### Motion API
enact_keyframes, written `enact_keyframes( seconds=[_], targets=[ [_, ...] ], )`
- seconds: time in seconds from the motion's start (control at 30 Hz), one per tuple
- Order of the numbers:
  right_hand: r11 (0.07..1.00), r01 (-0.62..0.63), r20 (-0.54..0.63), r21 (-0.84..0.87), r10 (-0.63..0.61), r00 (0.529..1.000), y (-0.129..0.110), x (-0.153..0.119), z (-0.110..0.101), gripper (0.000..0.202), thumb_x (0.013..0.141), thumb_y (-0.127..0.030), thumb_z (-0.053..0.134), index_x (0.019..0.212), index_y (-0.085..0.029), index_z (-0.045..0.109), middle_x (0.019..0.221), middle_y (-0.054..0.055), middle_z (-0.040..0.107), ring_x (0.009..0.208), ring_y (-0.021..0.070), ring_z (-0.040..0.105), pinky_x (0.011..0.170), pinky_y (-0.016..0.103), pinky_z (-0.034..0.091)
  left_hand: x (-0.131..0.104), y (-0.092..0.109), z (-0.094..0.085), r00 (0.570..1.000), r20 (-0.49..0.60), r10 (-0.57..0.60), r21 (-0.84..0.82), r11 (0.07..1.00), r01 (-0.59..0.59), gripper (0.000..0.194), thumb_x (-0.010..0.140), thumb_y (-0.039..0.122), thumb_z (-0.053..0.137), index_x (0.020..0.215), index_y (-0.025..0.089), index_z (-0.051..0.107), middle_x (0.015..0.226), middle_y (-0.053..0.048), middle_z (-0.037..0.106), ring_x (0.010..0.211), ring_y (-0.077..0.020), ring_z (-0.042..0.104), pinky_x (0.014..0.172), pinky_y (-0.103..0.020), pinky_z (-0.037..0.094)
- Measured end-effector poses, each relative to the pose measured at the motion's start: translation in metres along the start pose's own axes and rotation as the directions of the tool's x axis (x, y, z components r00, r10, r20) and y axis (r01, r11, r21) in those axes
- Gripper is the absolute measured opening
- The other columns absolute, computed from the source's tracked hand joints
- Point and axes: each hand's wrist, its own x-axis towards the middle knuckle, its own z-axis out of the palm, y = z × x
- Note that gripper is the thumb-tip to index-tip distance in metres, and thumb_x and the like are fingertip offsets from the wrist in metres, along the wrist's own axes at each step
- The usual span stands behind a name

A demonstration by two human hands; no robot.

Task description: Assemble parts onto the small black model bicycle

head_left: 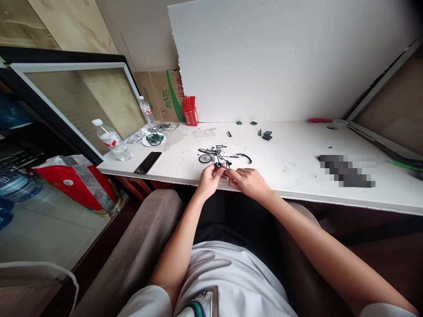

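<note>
Near the front edge of the white table, my left hand (209, 181) and my right hand (248, 179) meet, fingers pinched together on a small black model part (227, 164). Its lower end is hidden by the fingertips. Just beyond lie other black model pieces, among them a spoked wheel (205, 158) at the left and a handlebar-like piece (220, 146). A curved black strip (244, 156) rests to the right of them, beyond my right hand.
Left on the table (291, 176) are a black phone (147, 163), a water bottle (112, 141) and a white plate (144, 141) of green parts. A red box (190, 111) stands behind. Small dark green pieces (267, 135) lie at the back; a blurred-out object (346, 171) is on the right.
</note>
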Motion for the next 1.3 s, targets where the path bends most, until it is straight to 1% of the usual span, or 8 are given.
enact_keyframes(
  seconds=[0.23, 0.47, 0.63, 0.8, 0.93, 1.07, 1.17, 1.3],
  targets=[
    [1.000, 0.021, 0.052, 0.012, -0.022, 0.998, 0.001, -0.001, -0.008, 0.020, 0.105, -0.017, 0.053, 0.120, -0.016, 0.065, 0.073, 0.002, 0.069, 0.062, 0.0171, 0.056, 0.063, 0.033, 0.028, -0.002, 0.005, 0.000, 0.998, 0.042, -0.036, -0.080, 0.996, 0.039, 0.064, 0.088, 0.070, 0.076, 0.114, 0.011, 0.072, 0.108, -0.014, 0.078, 0.088, -0.0219, 0.076, 0.085, -0.035, 0.064],
    [0.999, 0.045, 0.035, 0.021, -0.046, 0.998, 0.002, 0.000, -0.012, 0.023, 0.111, -0.022, 0.049, 0.124, -0.017, 0.067, 0.071, 0.002, 0.068, 0.065, 0.0172, 0.057, 0.064, 0.034, 0.029, -0.003, 0.011, -0.002, 0.997, 0.052, -0.060, -0.138, 0.988, 0.067, 0.068, 0.084, 0.071, 0.079, 0.113, 0.010, 0.074, 0.112, -0.016, 0.078, 0.101, -0.0281, 0.076, 0.090, -0.043, 0.066],
    [0.997, 0.034, 0.013, 0.063, -0.035, 0.999, 0.000, 0.001, -0.018, 0.027, 0.111, -0.024, 0.049, 0.127, -0.018, 0.070, 0.069, 0.001, 0.066, 0.064, 0.0163, 0.057, 0.065, 0.033, 0.031, -0.005, 0.016, -0.007, 0.996, 0.037, -0.081, -0.152, 0.985, 0.086, 0.066, 0.084, 0.069, 0.080, 0.115, 0.011, 0.076, 0.112, -0.015, 0.079, 0.100, -0.0261, 0.076, 0.091, -0.042, 0.066],
    [0.995, 0.078, 0.005, 0.057, -0.078, 0.997, 0.003, -0.002, -0.022, 0.027, 0.113, -0.024, 0.048, 0.122, -0.019, 0.073, 0.068, 0.002, 0.062, 0.065, 0.0163, 0.055, 0.065, 0.034, 0.030, -0.005, 0.020, -0.009, 0.995, 0.041, -0.091, -0.137, 0.986, 0.096, 0.061, 0.085, 0.065, 0.082, 0.112, 0.009, 0.079, 0.110, -0.015, 0.079, 0.096, -0.0249, 0.075, 0.089, -0.041, 0.065],
    [0.991, 0.112, -0.013, 0.078, -0.111, 0.994, 0.007, -0.007, -0.021, 0.032, 0.111, -0.018, 0.050, 0.138, -0.020, 0.067, 0.073, 0.002, 0.062, 0.069, 0.0171, 0.054, 0.065, 0.033, 0.032, -0.005, 0.022, -0.010, 0.992, 0.068, -0.103, -0.197, 0.974, 0.114, 0.055, 0.086, 0.059, 0.083, 0.110, 0.010, 0.079, 0.109, -0.014, 0.079, 0.099, -0.0242, 0.075, 0.092, -0.041, 0.065],
    [0.991, 0.127, -0.050, 0.051, -0.125, 0.991, 0.007, -0.009, -0.020, 0.042, 0.110, -0.015, 0.049, 0.149, -0.023, 0.060, 0.074, 0.001, 0.059, 0.071, 0.0175, 0.052, 0.065, 0.034, 0.033, -0.005, 0.023, -0.010, 0.993, 0.079, -0.083, -0.266, 0.959, 0.101, 0.053, 0.084, 0.058, 0.086, 0.108, 0.011, 0.078, 0.102, -0.010, 0.076, 0.096, -0.0199, 0.072, 0.095, -0.040, 0.065],
    [0.992, 0.119, -0.061, 0.040, -0.116, 0.991, 0.004, -0.008, -0.019, 0.040, 0.111, -0.015, 0.047, 0.147, -0.023, 0.062, 0.076, 0.002, 0.059, 0.074, 0.0183, 0.053, 0.065, 0.034, 0.035, -0.005, 0.023, -0.008, 0.997, 0.057, -0.059, -0.258, 0.963, 0.072, 0.055, 0.082, 0.061, 0.087, 0.107, 0.012, 0.075, 0.101, -0.008, 0.074, 0.093, -0.0175, 0.070, 0.096, -0.037, 0.063],
    [0.993, 0.090, -0.068, 0.070, -0.085, 0.994, 0.001, -0.008, -0.017, 0.035, 0.111, -0.019, 0.048, 0.141, -0.023, 0.064, 0.078, 0.003, 0.059, 0.076, 0.0188, 0.054, 0.065, 0.034, 0.036, -0.005, 0.022, -0.006, 0.999, 0.025, -0.023, -0.198, 0.980, 0.028, 0.056, 0.084, 0.063, 0.084, 0.110, 0.014, 0.073, 0.107, -0.009, 0.073, 0.095, -0.0183, 0.070, 0.099, -0.037, 0.061]
  ],
)
